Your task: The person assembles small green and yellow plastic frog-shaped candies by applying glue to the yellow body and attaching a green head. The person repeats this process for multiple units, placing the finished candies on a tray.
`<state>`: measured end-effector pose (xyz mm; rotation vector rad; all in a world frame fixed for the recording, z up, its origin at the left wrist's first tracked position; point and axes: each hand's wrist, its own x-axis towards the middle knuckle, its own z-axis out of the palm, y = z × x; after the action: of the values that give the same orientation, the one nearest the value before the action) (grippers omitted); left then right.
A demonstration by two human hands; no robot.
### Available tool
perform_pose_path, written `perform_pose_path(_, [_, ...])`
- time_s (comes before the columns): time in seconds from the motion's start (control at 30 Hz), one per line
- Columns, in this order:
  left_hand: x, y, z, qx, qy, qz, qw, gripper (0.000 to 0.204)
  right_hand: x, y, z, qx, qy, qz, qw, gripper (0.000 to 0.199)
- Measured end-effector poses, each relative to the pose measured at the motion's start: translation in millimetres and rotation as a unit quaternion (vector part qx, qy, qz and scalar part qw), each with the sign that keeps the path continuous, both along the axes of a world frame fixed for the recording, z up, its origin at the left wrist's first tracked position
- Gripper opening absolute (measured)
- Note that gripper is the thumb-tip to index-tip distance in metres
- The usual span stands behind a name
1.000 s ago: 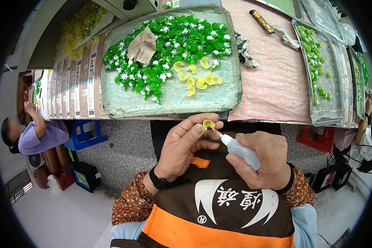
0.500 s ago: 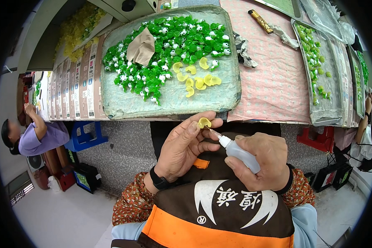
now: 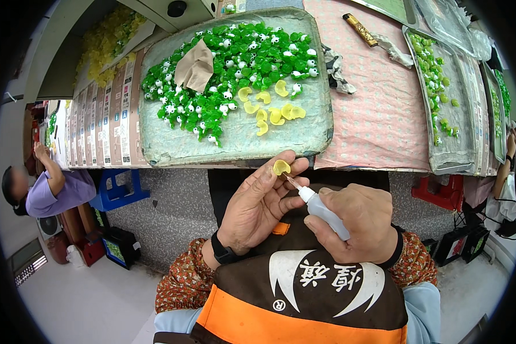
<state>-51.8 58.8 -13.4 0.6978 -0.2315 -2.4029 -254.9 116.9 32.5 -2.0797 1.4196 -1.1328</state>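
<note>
Between the thumb and fingers of my left hand [image 3: 255,200] is a small curved yellow plastic piece [image 3: 281,167]. My right hand [image 3: 358,223] grips a soft white squeeze bottle [image 3: 325,215] with a narrow nozzle. The nozzle tip points up and left, close below the yellow piece; whether it touches cannot be made out. In front of my hands lies a cloth-lined tray [image 3: 235,146]. It holds a heap of green plastic pieces [image 3: 258,51] with white eyeball-like parts, plus several loose yellow pieces [image 3: 276,116].
On the heap rests a beige cloth scrap [image 3: 194,66]. Right of the tray are a crumpled rag [image 3: 339,71], a lighter-like gold and black stick [image 3: 360,30] and another tray [image 3: 456,157]. A person in purple [image 3: 63,192] sits at the left, near a blue stool [image 3: 117,189].
Both hands have shifted slightly left and the yellow piece has tilted a little. The bottle has moved left with my right hand, its nozzle staying near the piece.
</note>
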Motion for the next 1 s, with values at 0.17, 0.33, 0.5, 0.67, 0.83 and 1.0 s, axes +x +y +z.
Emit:
perform_pose_path(0.17, [-1,-2,7,-0.039,-0.065,-0.010,0.997,0.047,0,-2,0,-0.010,0.033,-0.003,0.999,0.041])
perform_pose_path(0.33, [-4,-1,12,-0.098,-0.131,0.001,0.987,0.044,0,-2,3,-0.019,0.062,-0.008,0.998,0.039])
perform_pose_path(0.5, [-8,-1,17,-0.111,-0.169,0.011,0.979,0.040,0,-1,4,-0.027,0.069,-0.011,0.997,0.038])
perform_pose_path(0.67, [-8,0,19,-0.118,-0.186,0.016,0.975,0.038,1,-2,1,-0.031,0.066,-0.006,0.997,0.038])
perform_pose_path(0.83, [-9,0,22,-0.113,-0.193,0.022,0.974,0.037,1,-2,-1,-0.034,0.079,-0.009,0.996,0.039])
perform_pose_path(1.0, [-8,0,22,-0.091,-0.199,0.025,0.975,0.038,0,-2,3,-0.031,0.084,-0.008,0.996,0.039])
